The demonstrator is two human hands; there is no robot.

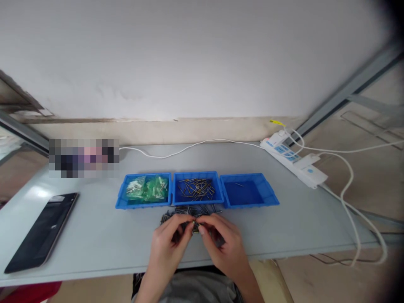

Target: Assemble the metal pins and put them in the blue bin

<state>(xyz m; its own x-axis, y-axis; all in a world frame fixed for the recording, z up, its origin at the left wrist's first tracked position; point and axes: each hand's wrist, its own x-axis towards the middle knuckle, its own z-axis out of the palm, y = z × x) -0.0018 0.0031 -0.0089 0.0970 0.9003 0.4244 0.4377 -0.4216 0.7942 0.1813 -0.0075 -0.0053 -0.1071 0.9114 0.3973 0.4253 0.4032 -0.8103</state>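
My left hand point(168, 244) and my right hand point(221, 244) meet at the table's front edge, fingertips pinched together on a small piece point(195, 225) too tiny to name. Under and behind the fingers lies a loose pile of several thin dark metal pins point(189, 211). Just beyond stand three blue trays in a row: the left tray point(121, 201) holds green and clear plastic sleeves, the middle tray point(175, 198) holds more metal pins, and the right tray point(271, 195) holds a single pin.
A dark tablet point(42, 231) lies at the table's left front. A white power strip point(293, 164) with white cables sits at the back right, one cable point(189, 147) running along the wall. The grey table point(94, 235) ends close to my body.
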